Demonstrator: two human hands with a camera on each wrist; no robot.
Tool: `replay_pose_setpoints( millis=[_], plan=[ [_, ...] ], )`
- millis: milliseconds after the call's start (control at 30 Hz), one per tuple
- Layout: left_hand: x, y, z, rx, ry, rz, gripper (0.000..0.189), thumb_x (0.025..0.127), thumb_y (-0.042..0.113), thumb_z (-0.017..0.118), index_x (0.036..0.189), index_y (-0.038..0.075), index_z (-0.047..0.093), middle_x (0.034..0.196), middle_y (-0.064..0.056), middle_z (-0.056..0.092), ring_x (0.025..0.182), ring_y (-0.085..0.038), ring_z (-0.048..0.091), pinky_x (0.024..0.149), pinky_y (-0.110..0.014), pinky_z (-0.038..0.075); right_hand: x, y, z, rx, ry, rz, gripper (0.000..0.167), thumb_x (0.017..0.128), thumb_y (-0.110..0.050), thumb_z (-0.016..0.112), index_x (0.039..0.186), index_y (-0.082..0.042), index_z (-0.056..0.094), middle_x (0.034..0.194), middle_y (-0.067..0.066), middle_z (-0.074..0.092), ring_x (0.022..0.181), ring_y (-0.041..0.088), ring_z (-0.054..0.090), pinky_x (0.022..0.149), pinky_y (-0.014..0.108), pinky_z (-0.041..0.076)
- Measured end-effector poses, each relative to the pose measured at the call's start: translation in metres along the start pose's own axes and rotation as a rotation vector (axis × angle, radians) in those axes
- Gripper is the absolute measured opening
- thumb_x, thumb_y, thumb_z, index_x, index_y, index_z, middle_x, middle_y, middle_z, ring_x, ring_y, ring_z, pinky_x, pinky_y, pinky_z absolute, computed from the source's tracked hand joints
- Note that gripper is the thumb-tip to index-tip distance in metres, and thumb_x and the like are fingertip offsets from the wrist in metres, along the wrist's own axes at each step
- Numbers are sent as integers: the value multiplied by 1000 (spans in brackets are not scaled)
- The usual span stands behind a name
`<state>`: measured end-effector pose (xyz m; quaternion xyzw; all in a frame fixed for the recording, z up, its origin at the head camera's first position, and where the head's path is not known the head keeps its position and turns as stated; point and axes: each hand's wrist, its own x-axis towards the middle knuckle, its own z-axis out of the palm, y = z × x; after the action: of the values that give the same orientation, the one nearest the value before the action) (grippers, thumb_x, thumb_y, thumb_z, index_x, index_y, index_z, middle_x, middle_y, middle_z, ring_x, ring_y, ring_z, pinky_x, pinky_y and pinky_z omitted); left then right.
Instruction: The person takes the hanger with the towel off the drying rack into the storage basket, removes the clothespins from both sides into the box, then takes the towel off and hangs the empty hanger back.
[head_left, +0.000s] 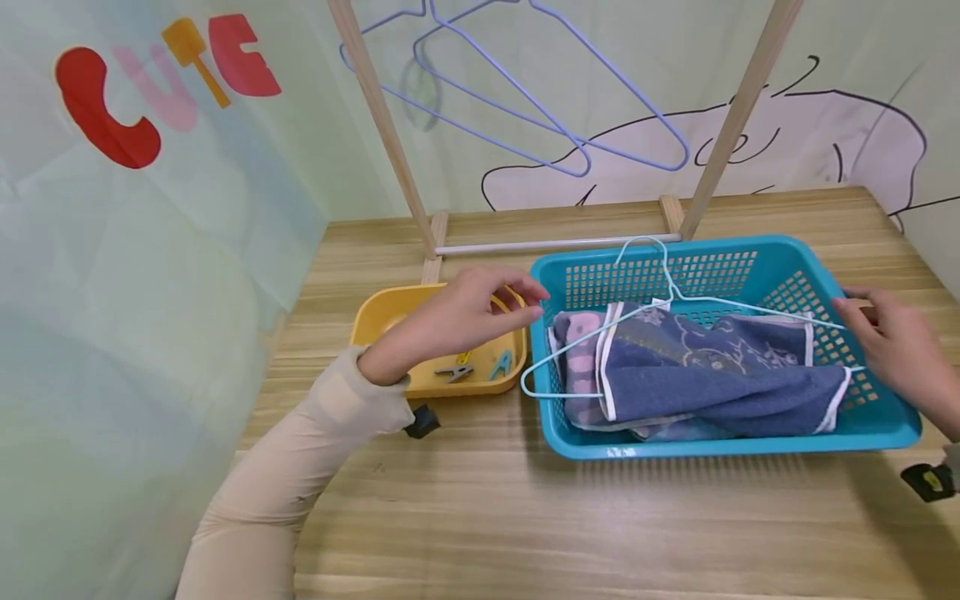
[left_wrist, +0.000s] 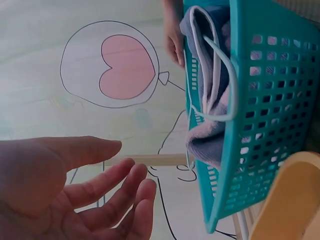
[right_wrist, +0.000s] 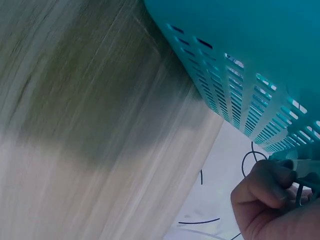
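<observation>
A teal laundry basket (head_left: 660,450) holds folded cloths. On top lies a dark blue towel (head_left: 697,354) with white edging, draped on a light blue clothes hanger (head_left: 567,396). The hanger's left end reaches over the basket's left rim, and its right end passes behind my right hand. My right hand (head_left: 900,350) grips the basket's right rim; its fingers curl there in the right wrist view, partly cut off by the frame. My left hand (head_left: 480,308) hovers just left of the basket with loosely bent fingers, holding nothing. Beneath it stands a yellow tray (head_left: 375,321).
Several clothespins, including a grey clothespin (head_left: 455,372) and a blue clothespin (head_left: 501,364), lie in the tray. Behind stands a wooden rack (head_left: 397,150) with a pale lower bar (head_left: 558,246). Two blue-violet hangers (head_left: 517,83) hang above. The wooden table (head_left: 465,508) ends at a decorated wall.
</observation>
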<state>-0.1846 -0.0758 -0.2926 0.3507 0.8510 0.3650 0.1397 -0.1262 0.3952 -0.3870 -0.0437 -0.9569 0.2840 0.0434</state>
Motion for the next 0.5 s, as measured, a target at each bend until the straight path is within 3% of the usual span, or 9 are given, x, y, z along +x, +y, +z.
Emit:
replay_pose_setpoints(
  millis=[167,333,500],
  plan=[
    [4,11,6,-6,-38,80,24,98,18,66,118,5,68,110,1,67,94,-12,62,83,-26,53,-1,-4,-4,-59,30,-39,47,110,-22,37,131,20,40,77,23,51,62,26,46,48,28,34],
    [10,24,11,10,-94,120,23,99,20,64,118,7,68,105,6,67,94,-8,60,84,-25,52,1,-5,-11,-97,71,-49,49,110,-26,39,125,20,45,83,32,54,67,37,53,49,25,35],
    [22,43,21,41,-154,170,25,99,19,64,120,6,67,108,2,68,95,-7,60,83,-20,50,3,-10,-18,-109,82,-94,43,107,-24,47,117,17,54,86,28,56,71,34,50,53,19,31]
  ],
)
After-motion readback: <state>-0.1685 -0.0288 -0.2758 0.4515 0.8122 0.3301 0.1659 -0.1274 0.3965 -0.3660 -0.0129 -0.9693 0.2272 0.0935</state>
